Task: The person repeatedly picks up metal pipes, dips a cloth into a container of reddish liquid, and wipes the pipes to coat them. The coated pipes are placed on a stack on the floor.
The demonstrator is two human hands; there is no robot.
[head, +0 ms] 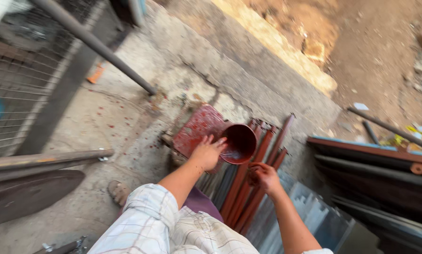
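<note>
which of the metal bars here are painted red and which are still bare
The red-brown angle bars leaning under the right hand are painted. The grey pipe at upper left and the dark bars at right are not.

Pale checked shirt (159, 221), bare forearms, sandal (118, 192).

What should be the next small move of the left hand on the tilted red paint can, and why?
Probably the left hand should ease the paint can back upright. The can lies tipped, its open mouth facing the red-painted metal bars, and red drops already mark the concrete floor. The right hand rests on the bars and does not support the can.
</note>
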